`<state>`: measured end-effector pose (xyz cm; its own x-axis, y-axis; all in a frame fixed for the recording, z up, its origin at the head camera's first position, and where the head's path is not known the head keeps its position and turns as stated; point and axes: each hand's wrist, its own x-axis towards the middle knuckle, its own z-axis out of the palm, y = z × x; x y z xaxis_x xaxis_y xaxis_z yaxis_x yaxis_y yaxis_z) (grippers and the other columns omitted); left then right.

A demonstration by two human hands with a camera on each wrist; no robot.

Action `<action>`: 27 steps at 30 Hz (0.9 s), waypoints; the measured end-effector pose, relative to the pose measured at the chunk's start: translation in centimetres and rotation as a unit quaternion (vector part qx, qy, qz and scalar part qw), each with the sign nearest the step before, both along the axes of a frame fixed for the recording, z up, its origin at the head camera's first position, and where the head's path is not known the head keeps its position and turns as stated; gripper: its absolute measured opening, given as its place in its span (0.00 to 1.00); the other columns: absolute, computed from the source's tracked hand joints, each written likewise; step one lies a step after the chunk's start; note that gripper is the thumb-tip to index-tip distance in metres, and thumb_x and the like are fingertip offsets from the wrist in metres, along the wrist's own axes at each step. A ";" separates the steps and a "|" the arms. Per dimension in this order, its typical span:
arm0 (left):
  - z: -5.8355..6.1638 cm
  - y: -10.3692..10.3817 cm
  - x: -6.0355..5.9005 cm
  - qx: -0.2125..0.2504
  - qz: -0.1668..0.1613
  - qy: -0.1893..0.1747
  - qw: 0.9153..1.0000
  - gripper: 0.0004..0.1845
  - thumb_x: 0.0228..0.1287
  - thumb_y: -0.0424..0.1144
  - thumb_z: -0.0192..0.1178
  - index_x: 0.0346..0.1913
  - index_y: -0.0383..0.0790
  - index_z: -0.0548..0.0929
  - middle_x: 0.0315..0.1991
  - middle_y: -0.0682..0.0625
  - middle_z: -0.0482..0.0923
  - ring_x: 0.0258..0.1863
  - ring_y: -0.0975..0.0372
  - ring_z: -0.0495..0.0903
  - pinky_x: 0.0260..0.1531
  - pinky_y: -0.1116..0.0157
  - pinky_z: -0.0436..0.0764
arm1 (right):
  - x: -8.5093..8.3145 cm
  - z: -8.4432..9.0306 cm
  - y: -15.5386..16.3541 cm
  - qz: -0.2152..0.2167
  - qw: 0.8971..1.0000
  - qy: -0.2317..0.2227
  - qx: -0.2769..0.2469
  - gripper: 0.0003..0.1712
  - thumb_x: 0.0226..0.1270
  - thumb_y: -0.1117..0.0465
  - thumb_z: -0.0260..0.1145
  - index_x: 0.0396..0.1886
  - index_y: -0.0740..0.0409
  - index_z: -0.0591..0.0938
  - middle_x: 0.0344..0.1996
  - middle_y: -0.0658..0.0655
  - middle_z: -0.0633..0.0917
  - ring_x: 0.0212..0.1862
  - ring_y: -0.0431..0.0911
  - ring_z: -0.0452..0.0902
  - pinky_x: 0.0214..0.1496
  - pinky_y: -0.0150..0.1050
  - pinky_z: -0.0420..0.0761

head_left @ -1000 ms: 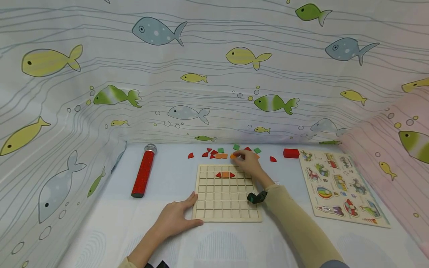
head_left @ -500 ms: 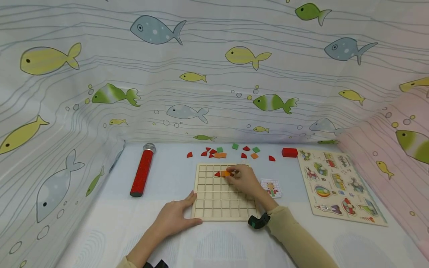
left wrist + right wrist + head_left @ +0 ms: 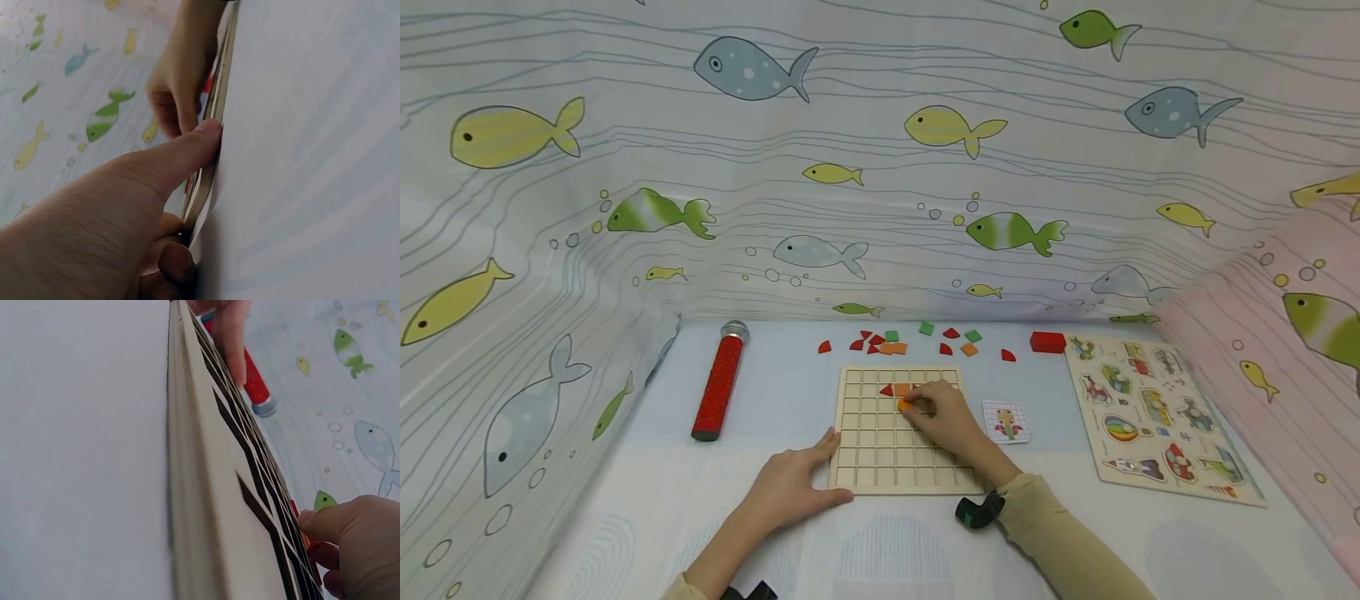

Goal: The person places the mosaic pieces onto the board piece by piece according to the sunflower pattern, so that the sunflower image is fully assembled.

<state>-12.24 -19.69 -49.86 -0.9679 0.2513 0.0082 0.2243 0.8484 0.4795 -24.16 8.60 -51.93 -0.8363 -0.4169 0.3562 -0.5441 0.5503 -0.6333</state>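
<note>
Red tube [image 3: 720,387] left of board [image 3: 880,467]

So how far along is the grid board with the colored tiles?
Early. Done: a red triangle and an orange square sit in the wooden grid board's second row. In hand: the right hand pinches an orange tile over the row below, while the left hand steadies the board's near corner. Left: most cells are bare, and loose tiles lie beyond the board.

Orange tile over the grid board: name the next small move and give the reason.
Probably lower the orange tile into the cell under it. The right hand pinches it just below the placed row, and the left hand braces the grid board at its corner.
</note>
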 end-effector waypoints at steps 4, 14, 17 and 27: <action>0.0 0.0 0.1 -0.001 0.004 -0.002 1.000 0.52 0.53 0.65 0.78 0.77 0.41 0.74 0.76 0.50 0.72 0.64 0.50 0.84 0.60 0.50 0.84 | 0.1 0.0 -0.1 -0.001 1.000 0.006 -0.002 0.10 0.65 0.63 0.79 0.45 0.57 0.92 0.44 0.53 0.92 0.45 0.45 0.79 0.46 0.41 0.80; 0.0 0.0 0.1 0.003 0.006 -0.001 1.000 0.51 0.53 0.64 0.79 0.77 0.41 0.75 0.76 0.51 0.72 0.64 0.50 0.84 0.60 0.50 0.84 | -0.1 -0.1 -0.1 0.010 0.999 0.053 -0.002 0.08 0.64 0.66 0.79 0.42 0.60 0.92 0.41 0.55 0.92 0.43 0.49 0.82 0.50 0.48 0.82; 0.0 0.1 0.1 0.003 0.006 0.000 1.000 0.51 0.53 0.64 0.79 0.76 0.41 0.75 0.76 0.51 0.72 0.64 0.50 0.84 0.60 0.50 0.84 | -0.1 -0.2 0.0 0.006 0.999 0.045 -0.001 0.08 0.65 0.65 0.79 0.43 0.59 0.92 0.41 0.54 0.92 0.43 0.47 0.80 0.45 0.43 0.80; 0.1 0.1 0.0 0.004 0.006 -0.003 1.000 0.52 0.53 0.63 0.79 0.77 0.40 0.74 0.76 0.50 0.72 0.64 0.50 0.84 0.60 0.50 0.84 | -0.3 -0.4 -0.2 0.002 0.999 0.048 -0.012 0.09 0.64 0.63 0.80 0.43 0.58 0.92 0.41 0.53 0.92 0.43 0.46 0.79 0.45 0.42 0.80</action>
<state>-12.26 -19.56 -49.76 -0.9707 0.2402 0.0053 0.2122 0.8466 0.4882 -24.48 8.42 -52.37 -0.7963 -0.4111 0.4437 -0.6049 0.5334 -0.5912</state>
